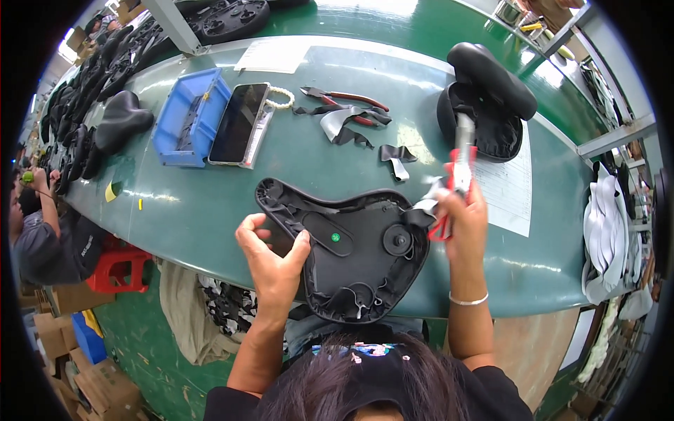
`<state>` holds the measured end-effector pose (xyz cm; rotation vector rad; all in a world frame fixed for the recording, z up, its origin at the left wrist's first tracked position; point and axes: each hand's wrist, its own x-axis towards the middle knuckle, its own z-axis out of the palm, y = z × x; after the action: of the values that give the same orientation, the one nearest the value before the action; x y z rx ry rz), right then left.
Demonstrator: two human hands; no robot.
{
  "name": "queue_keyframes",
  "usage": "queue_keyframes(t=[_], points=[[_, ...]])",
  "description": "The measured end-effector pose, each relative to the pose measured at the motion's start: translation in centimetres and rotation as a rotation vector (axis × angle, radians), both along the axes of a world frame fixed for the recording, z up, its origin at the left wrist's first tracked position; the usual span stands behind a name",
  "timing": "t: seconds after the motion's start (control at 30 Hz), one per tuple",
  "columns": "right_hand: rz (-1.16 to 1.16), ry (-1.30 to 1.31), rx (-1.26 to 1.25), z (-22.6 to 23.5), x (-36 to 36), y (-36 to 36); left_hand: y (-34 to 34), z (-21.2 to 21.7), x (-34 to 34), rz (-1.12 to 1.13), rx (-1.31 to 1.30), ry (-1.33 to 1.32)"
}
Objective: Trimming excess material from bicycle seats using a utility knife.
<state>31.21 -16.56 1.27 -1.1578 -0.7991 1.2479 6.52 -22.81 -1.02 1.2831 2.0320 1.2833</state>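
A black bicycle saddle (365,207) lies upside down on the bench in front of me, its hollow underside and folded cover edge showing. My left hand (272,259) is at its left rim, thumb and fingers curved but apart, the thumb tip touching the rim. In my right hand (463,217), off the saddle's right corner, are red-handled scissors (461,172), blades pointing away and blurred by motion. A grey-black fabric strip (425,208) runs between this hand and the saddle's corner; whether the fingers pinch it is hard to see.
Red-handled cutting pliers (354,100) lie among fabric scraps (344,126). Beside them are a phone (240,125) and a blue bin (163,133). More saddles (484,105) stand on paper at the far right. At left, another person (53,231) works near a red stool (121,270).
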Motion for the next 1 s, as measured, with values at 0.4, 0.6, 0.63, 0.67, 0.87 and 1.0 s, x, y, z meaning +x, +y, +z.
queue_keyframes(t=[0.4,0.6,0.63,0.67,0.87,1.0], points=[[0.26,-0.827,0.417,2.4,2.3,-5.8,7.6,3.1,5.2,-1.09,0.007,0.226],[0.448,-1.433,0.366,1.8,3.9,-6.8,7.5,4.0,5.1,-1.044,-0.171,-0.148],[0.444,-1.436,0.363,1.9,3.3,-6.9,7.4,3.9,5.1,-0.958,-0.253,-0.272],[0.436,-1.515,0.32,2.1,2.8,-7.2,7.8,2.7,4.8,-0.932,-0.173,-0.263],[0.406,-1.54,0.123,2.6,1.8,-11.8,10.1,2.0,1.0,-0.767,0.553,-1.529],[0.396,-1.376,0.183,3.7,3.3,-9.8,8.9,3.0,3.8,-0.473,-0.039,-1.101]])
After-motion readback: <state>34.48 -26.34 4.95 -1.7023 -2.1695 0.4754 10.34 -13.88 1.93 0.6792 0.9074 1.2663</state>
